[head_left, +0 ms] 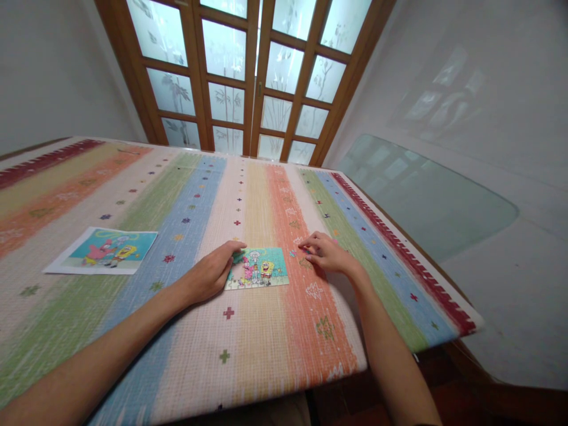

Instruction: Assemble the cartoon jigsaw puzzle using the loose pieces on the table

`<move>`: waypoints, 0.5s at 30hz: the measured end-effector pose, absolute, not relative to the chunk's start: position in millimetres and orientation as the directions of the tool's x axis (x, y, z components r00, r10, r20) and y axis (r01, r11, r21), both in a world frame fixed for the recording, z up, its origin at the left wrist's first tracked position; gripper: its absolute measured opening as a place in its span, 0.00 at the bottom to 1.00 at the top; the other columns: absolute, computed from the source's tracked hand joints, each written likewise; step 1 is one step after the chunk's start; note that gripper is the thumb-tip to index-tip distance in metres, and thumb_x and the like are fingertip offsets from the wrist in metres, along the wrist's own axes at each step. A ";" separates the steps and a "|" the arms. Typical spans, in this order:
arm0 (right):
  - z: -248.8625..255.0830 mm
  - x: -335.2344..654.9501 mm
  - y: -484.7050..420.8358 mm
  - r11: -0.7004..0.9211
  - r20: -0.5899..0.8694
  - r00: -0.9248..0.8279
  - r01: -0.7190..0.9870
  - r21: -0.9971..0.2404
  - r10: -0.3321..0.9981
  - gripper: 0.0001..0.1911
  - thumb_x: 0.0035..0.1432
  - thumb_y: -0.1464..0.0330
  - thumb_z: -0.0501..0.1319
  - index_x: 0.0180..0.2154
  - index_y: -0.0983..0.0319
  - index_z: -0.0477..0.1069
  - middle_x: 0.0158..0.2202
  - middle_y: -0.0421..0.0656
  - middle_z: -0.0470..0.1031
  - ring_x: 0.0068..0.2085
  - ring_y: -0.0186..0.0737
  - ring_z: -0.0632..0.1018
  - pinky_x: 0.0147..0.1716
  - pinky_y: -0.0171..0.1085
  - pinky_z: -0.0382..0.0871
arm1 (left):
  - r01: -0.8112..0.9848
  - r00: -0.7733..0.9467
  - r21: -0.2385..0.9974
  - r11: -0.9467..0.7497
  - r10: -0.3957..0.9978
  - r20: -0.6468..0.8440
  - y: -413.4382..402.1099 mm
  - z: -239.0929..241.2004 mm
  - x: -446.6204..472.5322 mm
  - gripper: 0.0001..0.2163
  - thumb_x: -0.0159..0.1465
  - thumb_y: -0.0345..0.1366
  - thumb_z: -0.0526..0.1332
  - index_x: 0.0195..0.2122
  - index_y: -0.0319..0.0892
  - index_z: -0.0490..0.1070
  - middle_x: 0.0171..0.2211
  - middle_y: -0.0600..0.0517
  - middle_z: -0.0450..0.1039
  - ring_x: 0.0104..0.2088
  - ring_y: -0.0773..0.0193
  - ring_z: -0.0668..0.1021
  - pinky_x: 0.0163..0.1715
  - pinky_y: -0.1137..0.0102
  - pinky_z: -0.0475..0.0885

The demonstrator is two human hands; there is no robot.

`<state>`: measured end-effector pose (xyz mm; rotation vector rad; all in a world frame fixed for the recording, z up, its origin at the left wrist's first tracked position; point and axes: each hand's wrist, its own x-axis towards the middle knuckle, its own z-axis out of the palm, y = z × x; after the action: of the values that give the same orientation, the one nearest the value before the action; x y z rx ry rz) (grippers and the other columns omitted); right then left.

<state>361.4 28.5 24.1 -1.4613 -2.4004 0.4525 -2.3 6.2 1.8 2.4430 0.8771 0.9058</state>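
A small cartoon jigsaw puzzle [261,269] lies on the striped tablecloth [266,343] in front of me. My left hand [213,273] rests on its upper left corner, fingers curled and pressed down on a dark green piece there. My right hand [323,251] lies just right of the puzzle, fingers bent and pinched on a small piece on the cloth; I cannot make the piece out clearly.
A printed reference picture [104,251] of the same cartoon lies to the left on the table. Wooden-framed frosted glass doors [252,77] stand behind the table. The table's right edge [412,260] runs close to a white wall.
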 end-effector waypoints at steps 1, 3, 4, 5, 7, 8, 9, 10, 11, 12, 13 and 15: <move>24.6 363.5 28.7 0.436 0.081 -0.444 0.803 -0.406 0.892 0.14 0.60 0.75 0.66 0.47 0.59 0.78 0.44 0.47 0.73 0.43 0.42 0.75 0.45 0.41 0.67 | 0.422 0.593 0.533 -0.734 0.668 0.450 6.2 2.0 -2.3 0.14 0.75 0.31 0.44 0.59 0.42 0.59 0.52 0.42 0.72 0.51 0.56 0.77 0.54 0.58 0.73; 25.6 365.7 29.1 0.438 0.075 -0.449 0.801 -0.408 0.890 0.14 0.60 0.77 0.65 0.46 0.58 0.79 0.43 0.46 0.73 0.42 0.41 0.75 0.45 0.40 0.67 | 0.422 0.593 0.518 -0.744 0.659 0.462 6.2 2.5 -2.2 0.14 0.75 0.31 0.44 0.59 0.42 0.59 0.52 0.42 0.71 0.52 0.56 0.76 0.55 0.58 0.73; 26.0 366.0 29.3 0.436 0.073 -0.448 0.800 -0.411 0.891 0.13 0.60 0.77 0.65 0.45 0.58 0.79 0.42 0.46 0.73 0.42 0.41 0.75 0.45 0.40 0.67 | 0.421 0.595 0.514 -0.747 0.655 0.466 6.2 2.7 -2.0 0.14 0.75 0.30 0.44 0.58 0.42 0.59 0.52 0.42 0.71 0.52 0.56 0.76 0.55 0.58 0.73; 26.4 366.0 29.5 0.435 0.073 -0.448 0.799 -0.414 0.891 0.12 0.59 0.77 0.65 0.44 0.58 0.79 0.41 0.46 0.73 0.41 0.41 0.75 0.44 0.39 0.67 | 0.419 0.595 0.510 -0.751 0.651 0.470 6.4 2.9 -1.8 0.14 0.75 0.30 0.44 0.58 0.42 0.60 0.52 0.42 0.71 0.51 0.56 0.76 0.54 0.58 0.73; 26.9 365.6 29.9 0.441 0.080 -0.451 0.797 -0.412 0.889 0.11 0.60 0.77 0.65 0.42 0.59 0.79 0.41 0.45 0.73 0.41 0.40 0.75 0.44 0.39 0.67 | 0.415 0.600 0.504 -0.758 0.644 0.475 6.6 3.1 -1.4 0.13 0.74 0.30 0.44 0.57 0.42 0.60 0.51 0.42 0.72 0.51 0.56 0.76 0.54 0.58 0.73; 27.0 365.5 30.0 0.446 0.085 -0.454 0.797 -0.407 0.887 0.10 0.60 0.77 0.65 0.41 0.59 0.79 0.40 0.45 0.73 0.40 0.40 0.75 0.44 0.39 0.67 | 0.414 0.601 0.503 -0.759 0.643 0.474 6.7 3.1 -1.2 0.13 0.74 0.30 0.44 0.57 0.42 0.60 0.51 0.42 0.72 0.50 0.56 0.76 0.53 0.58 0.73; 26.9 365.5 30.1 0.450 0.089 -0.455 0.797 -0.403 0.886 0.09 0.60 0.77 0.65 0.40 0.59 0.78 0.40 0.44 0.73 0.40 0.40 0.74 0.44 0.39 0.67 | 0.414 0.603 0.504 -0.758 0.643 0.472 6.7 3.0 -1.2 0.13 0.74 0.30 0.45 0.57 0.42 0.61 0.51 0.42 0.72 0.50 0.56 0.76 0.53 0.58 0.74; 26.8 365.7 30.2 0.450 0.090 -0.454 0.799 -0.399 0.886 0.08 0.60 0.76 0.65 0.40 0.59 0.77 0.39 0.44 0.73 0.40 0.39 0.74 0.43 0.39 0.67 | 0.413 0.605 0.504 -0.759 0.642 0.471 6.8 2.8 -1.4 0.13 0.75 0.30 0.45 0.57 0.42 0.61 0.50 0.42 0.72 0.50 0.56 0.76 0.53 0.57 0.74; 26.5 366.1 30.2 0.447 0.089 -0.451 0.802 -0.396 0.888 0.07 0.59 0.76 0.65 0.39 0.60 0.77 0.38 0.44 0.73 0.39 0.39 0.74 0.42 0.39 0.67 | 0.412 0.608 0.503 -0.760 0.641 0.469 6.9 2.4 -1.6 0.13 0.75 0.30 0.45 0.57 0.42 0.61 0.50 0.42 0.72 0.49 0.56 0.76 0.53 0.57 0.74; 26.1 366.7 30.3 0.440 0.086 -0.445 0.806 -0.395 0.892 0.06 0.59 0.76 0.66 0.38 0.60 0.76 0.38 0.44 0.73 0.38 0.39 0.73 0.42 0.38 0.67 | 0.411 0.611 0.501 -0.762 0.638 0.468 7.0 1.9 -1.9 0.14 0.74 0.30 0.45 0.57 0.42 0.61 0.51 0.42 0.72 0.50 0.55 0.76 0.53 0.57 0.74; 25.7 367.5 30.4 0.433 0.083 -0.438 0.810 -0.395 0.895 0.06 0.59 0.76 0.66 0.38 0.60 0.75 0.38 0.44 0.73 0.38 0.39 0.73 0.41 0.38 0.66 | 0.410 0.615 0.497 -0.765 0.634 0.469 7.2 1.3 -2.3 0.14 0.74 0.30 0.45 0.57 0.42 0.61 0.51 0.42 0.72 0.50 0.55 0.76 0.53 0.57 0.73; 24.4 369.2 30.7 0.414 0.071 -0.423 0.815 -0.405 0.903 0.06 0.58 0.75 0.66 0.37 0.61 0.73 0.37 0.43 0.73 0.37 0.39 0.72 0.40 0.38 0.66 | 0.405 0.621 0.491 -0.771 0.626 0.471 7.6 0.2 -2.7 0.14 0.74 0.29 0.45 0.58 0.43 0.61 0.51 0.42 0.72 0.50 0.55 0.76 0.54 0.56 0.73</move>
<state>369.2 30.7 24.4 -1.4964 -2.3938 0.4519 -2.7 7.6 0.2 2.5101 0.8278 0.9175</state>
